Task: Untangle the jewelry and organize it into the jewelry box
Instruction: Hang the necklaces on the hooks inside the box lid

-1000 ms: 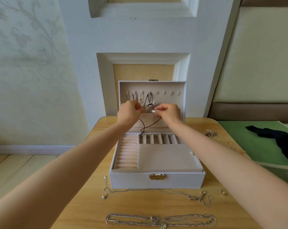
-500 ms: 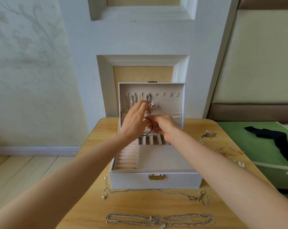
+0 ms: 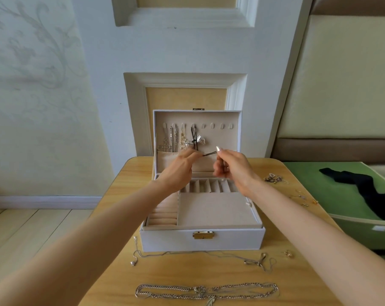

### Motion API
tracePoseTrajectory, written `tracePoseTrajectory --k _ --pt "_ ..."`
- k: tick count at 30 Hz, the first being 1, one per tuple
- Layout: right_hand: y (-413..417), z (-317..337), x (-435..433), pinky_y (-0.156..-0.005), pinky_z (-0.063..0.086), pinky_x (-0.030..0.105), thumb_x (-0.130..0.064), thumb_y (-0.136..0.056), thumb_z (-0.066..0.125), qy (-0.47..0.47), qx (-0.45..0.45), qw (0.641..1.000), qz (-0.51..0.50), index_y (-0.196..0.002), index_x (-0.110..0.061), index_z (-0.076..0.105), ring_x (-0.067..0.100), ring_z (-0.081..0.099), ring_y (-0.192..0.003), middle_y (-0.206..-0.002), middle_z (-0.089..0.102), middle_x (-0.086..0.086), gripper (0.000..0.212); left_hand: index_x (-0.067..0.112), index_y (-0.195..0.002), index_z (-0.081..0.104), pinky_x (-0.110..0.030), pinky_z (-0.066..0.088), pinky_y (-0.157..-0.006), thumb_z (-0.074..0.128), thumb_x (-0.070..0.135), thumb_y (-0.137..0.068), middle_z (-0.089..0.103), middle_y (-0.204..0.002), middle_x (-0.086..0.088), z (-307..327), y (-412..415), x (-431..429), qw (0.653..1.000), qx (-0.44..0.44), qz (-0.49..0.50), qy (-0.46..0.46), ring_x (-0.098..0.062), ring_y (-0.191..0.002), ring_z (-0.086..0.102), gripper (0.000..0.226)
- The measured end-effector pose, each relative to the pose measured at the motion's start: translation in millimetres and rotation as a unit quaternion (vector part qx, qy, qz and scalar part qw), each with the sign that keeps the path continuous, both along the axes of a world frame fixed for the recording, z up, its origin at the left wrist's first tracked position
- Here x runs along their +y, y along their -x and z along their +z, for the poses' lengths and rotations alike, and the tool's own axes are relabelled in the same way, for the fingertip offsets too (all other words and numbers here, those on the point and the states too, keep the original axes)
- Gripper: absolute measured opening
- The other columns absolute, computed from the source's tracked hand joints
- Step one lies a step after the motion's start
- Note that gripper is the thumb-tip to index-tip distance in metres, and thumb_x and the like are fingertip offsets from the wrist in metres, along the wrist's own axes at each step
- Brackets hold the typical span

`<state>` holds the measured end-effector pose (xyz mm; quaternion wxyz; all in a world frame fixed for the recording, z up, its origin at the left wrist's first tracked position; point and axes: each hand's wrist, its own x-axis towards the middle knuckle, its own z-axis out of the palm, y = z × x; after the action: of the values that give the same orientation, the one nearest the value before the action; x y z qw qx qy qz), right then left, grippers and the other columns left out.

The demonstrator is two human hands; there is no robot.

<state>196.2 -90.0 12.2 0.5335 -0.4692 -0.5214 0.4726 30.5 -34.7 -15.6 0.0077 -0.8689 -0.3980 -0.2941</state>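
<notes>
A white jewelry box (image 3: 231, 238) stands open on the wooden table, its lid upright. A black cord necklace (image 3: 194, 138) with a silver pendant hangs from a hook in the lid, beside several silver chains (image 3: 174, 138). My left hand (image 3: 180, 166) and my right hand (image 3: 231, 166) pinch the cord's loose lower end, stretched between them in front of the lid pocket. On the table in front of the box lie a thin silver chain (image 3: 200, 253) and a thick tangled silver chain (image 3: 207, 291).
Small jewelry pieces (image 3: 273, 178) and earrings (image 3: 302, 198) lie scattered on the table's right side. A small gold piece (image 3: 288, 253) sits near the box's front right corner. A green surface with a black cloth (image 3: 364, 186) is to the right; a wall stands right behind the box.
The cord necklace now hangs from a lid hook. My hands dropped from the hooks to the cord's lower end and drew apart, pulling it taut.
</notes>
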Motion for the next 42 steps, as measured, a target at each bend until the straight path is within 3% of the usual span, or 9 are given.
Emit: tracePoseTrajectory --k 5,12,17,22,24,30,33,37,42 --pt "-1 16 2 -0.053 0.050 0.025 -0.026 -0.100 0.044 -0.079 0.008 0.996 -0.038 -0.075 -0.009 0.051 0.014 0.055 -0.051 -0.059 0.058 0.004 0.030 0.002 -0.130 0.049 -0.040 0.044 -0.085 0.046 -0.012 -0.078 0.054 -0.120 -0.016 -1 -10 0 0.998 -0.002 0.066 -0.014 -0.033 -0.110 0.051 0.054" --pt "9 30 31 -0.058 0.052 0.020 -0.019 -0.097 0.051 -0.138 0.006 0.986 -0.095 -0.091 -0.005 0.059 0.013 0.061 -0.071 -0.094 0.072 0.009 0.017 0.002 -0.117 0.047 -0.035 0.038 -0.083 0.044 0.000 -0.083 0.053 -0.117 -0.016 19 -26 1 0.981 0.054 0.186 0.024 -0.033 -0.106 0.050 0.034" --pt "13 6 57 -0.083 0.052 0.036 -0.020 -0.093 0.054 -0.082 -0.216 0.959 -0.163 -0.077 -0.010 0.064 0.016 0.065 -0.081 -0.086 0.072 0.002 0.021 0.006 -0.115 0.049 -0.029 0.035 -0.074 0.052 0.011 -0.086 0.058 -0.114 -0.011 19 -25 8 0.975 0.120 0.177 0.061 -0.028 -0.101 0.055 0.030" --pt "21 -2 50 -0.083 0.040 0.034 -0.037 -0.093 0.053 -0.099 -0.536 0.836 -0.067 -0.111 -0.015 0.055 0.028 0.059 -0.102 -0.109 0.066 0.005 0.028 0.007 -0.116 0.050 -0.033 0.041 -0.081 0.056 0.014 -0.085 0.062 -0.113 -0.010 22 -18 14 0.980 0.087 0.158 0.087 -0.029 -0.103 0.057 0.033" --pt "21 2 51 -0.085 0.039 0.036 -0.044 -0.091 0.054 -0.093 -0.585 0.805 -0.035 -0.117 -0.015 0.047 0.027 0.058 -0.103 -0.112 0.063 0.004 0.039 0.006 -0.114 0.046 -0.033 0.041 -0.079 0.058 0.013 -0.084 0.063 -0.110 -0.010 22 -17 15 0.981 0.081 0.151 0.086 -0.029 -0.101 0.059 0.033" --pt "12 15 60 -0.079 0.047 0.033 -0.018 -0.085 0.055 -0.069 -0.608 0.790 0.039 -0.089 -0.025 0.064 0.025 0.058 -0.095 -0.095 0.064 0.002 0.012 0.013 -0.122 0.045 -0.039 0.037 -0.089 0.057 0.024 -0.088 0.053 -0.120 -0.005 19 -11 16 0.970 0.164 0.172 0.041 -0.026 -0.107 0.055 0.038" --pt "7 12 63 -0.082 0.048 0.032 -0.002 -0.081 0.058 -0.113 -0.526 0.843 0.011 -0.088 -0.021 0.070 0.019 0.059 -0.091 -0.089 0.064 -0.004 0.023 0.015 -0.119 0.048 -0.039 0.032 -0.094 0.052 0.029 -0.091 0.061 -0.112 -0.003 16 -11 17 0.965 0.193 0.172 0.042 -0.022 -0.102 0.057 0.032" --pt "4 5 64 -0.082 0.050 0.038 0.004 -0.078 0.056 -0.159 -0.437 0.883 -0.062 -0.090 -0.020 0.068 0.017 0.059 -0.086 -0.089 0.065 -0.004 0.029 0.008 -0.107 0.052 -0.039 0.046 -0.083 0.055 0.012 -0.086 0.063 -0.104 -0.010 20 -6 18 0.985 0.025 0.159 0.055 -0.031 -0.094 0.059 0.021" --pt "7 0 54 -0.090 0.043 0.037 -0.006 -0.087 0.054 -0.207 -0.502 0.834 -0.096 -0.103 -0.018 0.069 0.022 0.052 -0.103 -0.103 0.060 0.003 0.025 0.001 -0.103 0.054 -0.044 0.048 -0.077 0.055 0.002 -0.084 0.054 -0.108 -0.014 17 -1 9 0.993 -0.041 0.111 0.003 -0.032 -0.091 0.055 0.019"
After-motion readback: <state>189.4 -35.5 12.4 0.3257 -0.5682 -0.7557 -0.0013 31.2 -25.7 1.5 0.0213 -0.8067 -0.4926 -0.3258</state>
